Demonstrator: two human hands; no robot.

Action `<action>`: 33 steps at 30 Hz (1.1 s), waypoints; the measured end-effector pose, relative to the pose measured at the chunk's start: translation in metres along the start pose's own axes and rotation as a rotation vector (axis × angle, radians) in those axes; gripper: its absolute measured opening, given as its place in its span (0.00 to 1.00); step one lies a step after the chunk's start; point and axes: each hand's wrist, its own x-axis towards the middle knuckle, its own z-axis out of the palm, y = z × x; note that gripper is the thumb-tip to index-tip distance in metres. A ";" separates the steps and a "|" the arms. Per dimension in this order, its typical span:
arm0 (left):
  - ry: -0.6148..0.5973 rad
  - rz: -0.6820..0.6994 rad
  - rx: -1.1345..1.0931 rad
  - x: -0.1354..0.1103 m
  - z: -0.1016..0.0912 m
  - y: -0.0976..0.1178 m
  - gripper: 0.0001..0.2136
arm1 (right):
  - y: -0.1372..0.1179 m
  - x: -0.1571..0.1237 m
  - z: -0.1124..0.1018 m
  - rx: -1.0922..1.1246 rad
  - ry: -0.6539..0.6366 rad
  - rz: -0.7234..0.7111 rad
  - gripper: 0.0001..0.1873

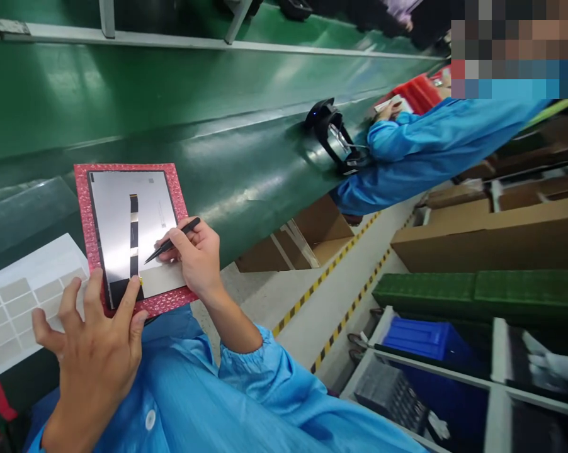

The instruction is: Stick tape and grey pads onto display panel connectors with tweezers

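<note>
From where I operate, the flat display panel [115, 217] is in the lower left of the frame, lying silvery back up on a red bubble-textured pad [179, 192] that shows around its edges. A dark ribbon strip [133, 236] runs up the panel from its black lower corner. I see the left hand [95, 349] with its fingers spread wide; the index fingertip is at the strip's lower end, and the middle fingertip is over the pad's left border. The right hand [195, 255], at the panel's right side, has its fingers closed around a slim black pointed tool [174, 239], whose tip points down and left, just beside the strip; I cannot tell whether it touches the panel. At the left edge of the frame I find a white sheet with grey rectangles [17, 314]. The green work surface [250, 163] stretches toward the upper right, where a black device [322, 119] stands near a co-worker's blue sleeve [430, 141]. Lower right, a blue bin [409, 336] sits in a rack.
</note>
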 end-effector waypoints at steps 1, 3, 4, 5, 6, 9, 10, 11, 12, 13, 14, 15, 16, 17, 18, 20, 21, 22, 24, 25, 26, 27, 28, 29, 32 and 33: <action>0.012 -0.008 0.012 -0.001 0.000 0.001 0.17 | 0.001 0.000 -0.001 -0.004 0.002 0.003 0.18; 0.037 -0.017 0.035 -0.002 0.000 0.005 0.17 | 0.004 0.000 -0.002 -0.005 0.001 0.003 0.18; 0.044 -0.015 0.044 -0.002 0.001 0.007 0.17 | 0.005 0.000 -0.003 -0.003 -0.003 -0.001 0.18; 0.044 -0.009 0.049 -0.001 0.002 0.009 0.17 | 0.006 -0.001 -0.004 -0.001 -0.009 -0.008 0.18; 0.042 -0.003 0.051 0.000 0.003 0.011 0.18 | 0.007 -0.001 -0.005 -0.001 -0.014 -0.017 0.18; 0.023 0.031 0.024 0.008 0.008 0.015 0.18 | 0.009 -0.001 -0.006 -0.005 -0.004 -0.056 0.18; 0.011 0.042 0.010 0.011 0.009 0.015 0.18 | 0.010 -0.001 -0.006 -0.007 0.004 -0.066 0.18; -0.005 0.049 -0.002 0.014 0.010 0.015 0.18 | 0.010 -0.001 -0.005 -0.007 0.012 -0.072 0.19; -0.028 0.056 -0.010 0.016 0.010 0.013 0.18 | 0.011 -0.001 -0.004 -0.007 0.022 -0.074 0.20; -0.055 0.058 -0.014 0.017 0.010 0.012 0.19 | 0.011 -0.001 -0.003 -0.010 0.036 -0.074 0.20; -0.079 0.047 -0.012 0.016 0.010 0.010 0.20 | 0.011 -0.002 -0.001 -0.014 0.053 -0.070 0.21; -0.097 0.028 -0.005 0.014 0.009 0.009 0.22 | 0.010 -0.003 -0.001 -0.016 0.070 -0.063 0.23; -0.109 0.008 0.003 0.010 0.009 0.008 0.24 | 0.010 -0.005 -0.001 -0.011 0.083 -0.053 0.24; -0.117 -0.006 0.014 0.005 0.009 0.008 0.26 | 0.009 -0.006 -0.002 -0.006 0.093 -0.041 0.25; -0.120 -0.013 0.026 -0.001 0.010 0.008 0.28 | 0.009 -0.006 -0.004 0.006 0.094 -0.030 0.26; -0.120 0.004 0.053 -0.014 0.012 0.011 0.32 | 0.009 -0.002 -0.010 0.002 0.109 -0.024 0.26; -0.118 0.016 0.061 -0.019 0.014 0.012 0.33 | 0.009 0.002 -0.012 -0.014 0.121 -0.038 0.25; -0.111 0.020 0.063 -0.023 0.014 0.013 0.33 | 0.009 0.007 -0.013 -0.021 0.114 -0.039 0.23; -0.073 0.008 0.029 -0.030 0.010 0.014 0.32 | 0.005 0.012 -0.008 -0.020 0.100 -0.041 0.22; -0.039 -0.009 -0.018 -0.032 0.006 0.012 0.31 | 0.001 0.010 -0.002 -0.023 0.084 -0.055 0.21; 0.011 -0.039 -0.086 -0.034 0.000 0.010 0.28 | -0.003 0.005 0.007 -0.031 0.061 -0.078 0.21; 0.074 -0.082 -0.172 -0.036 -0.007 0.006 0.26 | -0.007 -0.003 0.017 -0.044 0.016 -0.100 0.21; 0.145 -0.136 -0.268 -0.038 -0.014 0.001 0.24 | -0.011 -0.015 0.030 -0.060 -0.051 -0.112 0.21; 0.215 -0.195 -0.365 -0.041 -0.020 -0.005 0.23 | -0.014 -0.027 0.043 -0.075 -0.138 -0.108 0.21; 0.331 -0.307 -0.585 -0.047 -0.035 -0.029 0.17 | -0.013 -0.060 0.083 -0.086 -0.423 -0.001 0.21; 0.337 -0.322 -0.613 -0.048 -0.038 -0.038 0.13 | -0.011 -0.066 0.093 -0.080 -0.490 0.033 0.21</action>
